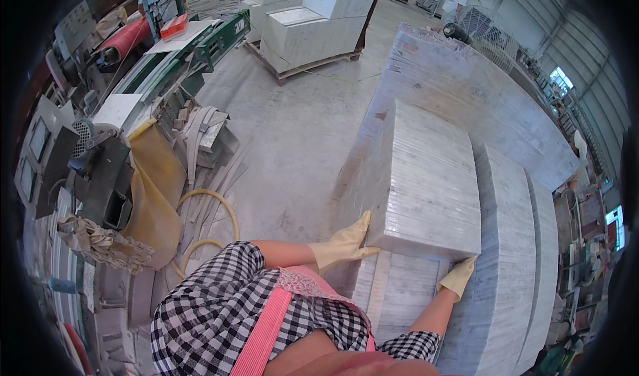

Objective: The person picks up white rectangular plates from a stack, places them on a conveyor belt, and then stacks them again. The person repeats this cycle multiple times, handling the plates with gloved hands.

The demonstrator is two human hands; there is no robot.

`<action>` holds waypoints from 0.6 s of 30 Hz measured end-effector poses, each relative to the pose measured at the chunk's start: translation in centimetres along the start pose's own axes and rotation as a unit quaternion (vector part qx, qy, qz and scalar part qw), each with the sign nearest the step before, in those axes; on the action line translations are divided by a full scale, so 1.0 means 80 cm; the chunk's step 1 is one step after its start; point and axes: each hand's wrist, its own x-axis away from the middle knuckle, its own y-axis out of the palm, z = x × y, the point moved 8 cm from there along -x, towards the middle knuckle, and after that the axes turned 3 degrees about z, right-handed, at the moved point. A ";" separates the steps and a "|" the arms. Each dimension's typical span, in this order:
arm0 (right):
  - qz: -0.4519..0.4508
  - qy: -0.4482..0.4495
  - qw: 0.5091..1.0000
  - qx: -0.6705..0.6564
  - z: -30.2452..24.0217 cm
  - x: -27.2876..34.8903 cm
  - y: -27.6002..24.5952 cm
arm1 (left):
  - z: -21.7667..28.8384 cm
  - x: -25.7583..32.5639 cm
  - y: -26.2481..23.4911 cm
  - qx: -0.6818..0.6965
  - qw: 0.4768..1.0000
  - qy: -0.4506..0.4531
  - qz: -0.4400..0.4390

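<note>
My left hand (343, 245), in a pale yellow rubber glove, is at the near left corner of a stack of grey-white stone slabs (432, 183). Its fingers stretch out along the stack's left side, with the thumb apart at the bottom edge. At the near right corner of the same stack is my right hand (457, 277), gloved alike, its fingertips partly hidden in the gap beside the neighbouring row of slabs (506, 243). Closer to me, a lower layer of slabs (407, 293) lies with a pale wooden strip (379, 286) on it.
A large slab surface (466, 76) stands beyond the stack. Machinery with a yellow-brown sheet (156, 189) lines the left, with a yellow hose (219, 199) on the floor. Stone blocks (313, 33) sit on a pallet at the back. Far off, a person (456, 2) stands near a large fan (489, 33).
</note>
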 end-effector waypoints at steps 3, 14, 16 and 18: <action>0.002 0.012 1.000 0.004 -0.005 0.005 0.000 | 0.001 0.001 -0.001 0.007 1.000 -0.002 -0.002; 0.040 -0.077 0.986 0.142 -0.003 -0.005 -0.002 | -0.011 -0.006 0.007 0.010 1.000 -0.003 -0.018; 0.077 -0.173 0.869 0.457 -0.020 -0.004 0.004 | -0.012 -0.010 0.007 0.029 0.999 -0.022 -0.035; 0.053 -0.026 0.993 0.105 0.002 -0.010 -0.006 | 0.000 -0.011 0.003 0.064 0.997 -0.004 -0.042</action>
